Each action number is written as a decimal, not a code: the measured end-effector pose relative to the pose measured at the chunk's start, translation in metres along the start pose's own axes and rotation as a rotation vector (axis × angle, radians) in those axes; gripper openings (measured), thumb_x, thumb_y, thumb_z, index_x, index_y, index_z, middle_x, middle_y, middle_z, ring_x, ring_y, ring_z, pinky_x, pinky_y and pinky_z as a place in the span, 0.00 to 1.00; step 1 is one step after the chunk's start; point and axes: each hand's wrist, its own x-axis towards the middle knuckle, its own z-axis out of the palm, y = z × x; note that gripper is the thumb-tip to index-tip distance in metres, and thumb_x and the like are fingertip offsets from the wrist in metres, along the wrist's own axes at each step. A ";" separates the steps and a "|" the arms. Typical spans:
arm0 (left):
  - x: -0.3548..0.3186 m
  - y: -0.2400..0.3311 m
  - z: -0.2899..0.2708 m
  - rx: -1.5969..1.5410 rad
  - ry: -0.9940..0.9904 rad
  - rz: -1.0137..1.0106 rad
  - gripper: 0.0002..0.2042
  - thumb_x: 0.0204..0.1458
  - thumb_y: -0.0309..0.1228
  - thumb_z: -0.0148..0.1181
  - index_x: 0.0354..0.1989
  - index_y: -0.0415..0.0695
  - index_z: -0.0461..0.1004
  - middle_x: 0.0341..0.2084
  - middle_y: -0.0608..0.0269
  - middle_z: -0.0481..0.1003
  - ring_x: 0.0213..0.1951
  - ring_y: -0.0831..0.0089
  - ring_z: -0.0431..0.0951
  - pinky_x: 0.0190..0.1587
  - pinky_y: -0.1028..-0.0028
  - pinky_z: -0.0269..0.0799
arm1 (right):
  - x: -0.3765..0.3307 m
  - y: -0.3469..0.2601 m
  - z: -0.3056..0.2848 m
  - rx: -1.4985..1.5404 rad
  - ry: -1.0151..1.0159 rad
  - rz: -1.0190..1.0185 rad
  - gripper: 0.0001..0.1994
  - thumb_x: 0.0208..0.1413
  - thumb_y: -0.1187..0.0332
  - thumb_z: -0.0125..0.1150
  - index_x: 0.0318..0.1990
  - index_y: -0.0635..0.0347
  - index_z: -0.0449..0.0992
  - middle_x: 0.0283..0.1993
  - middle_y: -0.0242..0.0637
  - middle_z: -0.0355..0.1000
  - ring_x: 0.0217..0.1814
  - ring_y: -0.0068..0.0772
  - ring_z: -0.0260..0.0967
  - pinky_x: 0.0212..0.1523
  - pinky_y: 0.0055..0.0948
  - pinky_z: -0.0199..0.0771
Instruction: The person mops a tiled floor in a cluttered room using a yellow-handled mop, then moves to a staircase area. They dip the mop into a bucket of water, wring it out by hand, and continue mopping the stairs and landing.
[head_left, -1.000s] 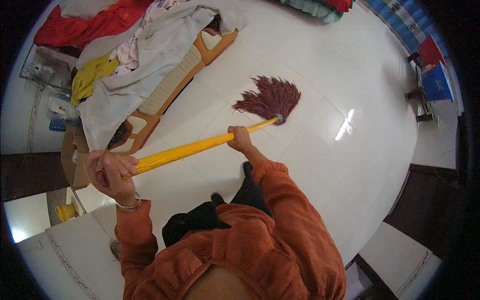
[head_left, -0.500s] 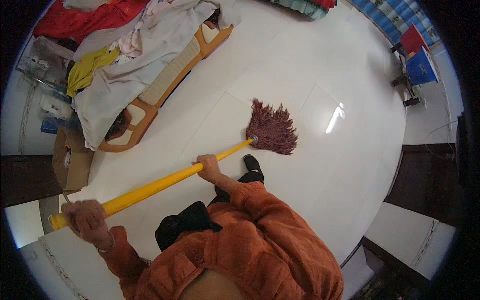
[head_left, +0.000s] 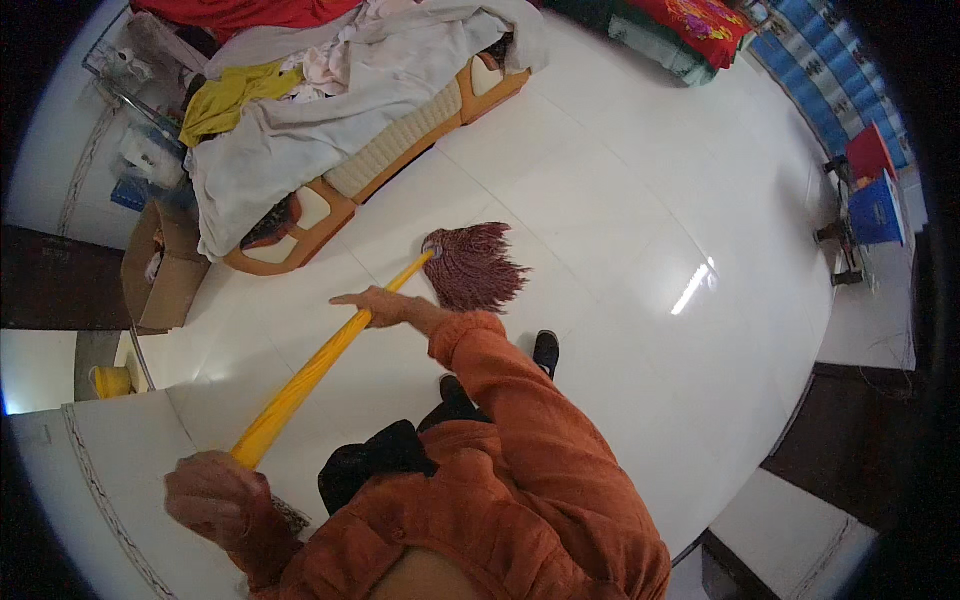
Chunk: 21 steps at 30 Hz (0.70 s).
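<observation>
A mop with a yellow handle (head_left: pixel 310 375) runs slantwise from the lower left up to its head. Its maroon string head (head_left: pixel 478 265) lies fanned out on the pale tiled floor, with the strands pointing right. My left hand (head_left: pixel 215 490) is closed around the top end of the handle, low at the left and slightly blurred. Farther down the shaft, nearer the strings, my right hand (head_left: pixel 375 303) grips the handle with one finger stretched out to the left. Both arms are in orange sleeves.
A wood-framed sofa (head_left: pixel 400 150) draped with a white sheet and clothes stands at upper left. Beside it is a cardboard box (head_left: pixel 165 265), with a yellow bucket (head_left: pixel 112 381) farther left. A blue box (head_left: pixel 875 212) stands at far right. My dark shoe (head_left: pixel 546 352) is near the mop head.
The mop head has swept left across the floor, closer to the sofa. My left hand has come lower and nearer my body, so the handle slants more steeply. The view has shifted.
</observation>
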 end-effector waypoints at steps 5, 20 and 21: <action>0.036 -0.056 0.059 -0.029 -0.343 -0.016 0.12 0.44 0.34 0.56 0.15 0.44 0.63 0.07 0.66 0.64 0.13 0.75 0.67 0.27 0.62 0.68 | -0.023 0.106 -0.069 -0.246 0.175 -0.203 0.13 0.38 0.64 0.62 0.34 0.51 0.70 0.34 0.33 0.69 0.40 0.38 0.65 0.40 0.37 0.62; 0.109 -0.207 0.309 0.187 -0.059 -0.309 0.04 0.42 0.25 0.46 0.19 0.40 0.62 0.15 0.62 0.65 0.26 0.66 0.69 0.47 0.44 0.57 | -0.193 0.275 -0.331 -0.374 0.767 0.027 0.08 0.30 0.80 0.58 0.22 0.58 0.70 0.27 0.37 0.67 0.35 0.41 0.63 0.35 0.36 0.63; 0.113 -0.215 0.322 0.176 -0.031 -0.300 0.04 0.43 0.25 0.46 0.20 0.40 0.62 0.16 0.62 0.65 0.26 0.66 0.69 0.46 0.45 0.57 | -0.207 0.282 -0.341 -0.406 0.810 0.046 0.09 0.29 0.80 0.58 0.23 0.58 0.70 0.27 0.37 0.67 0.35 0.41 0.63 0.35 0.35 0.63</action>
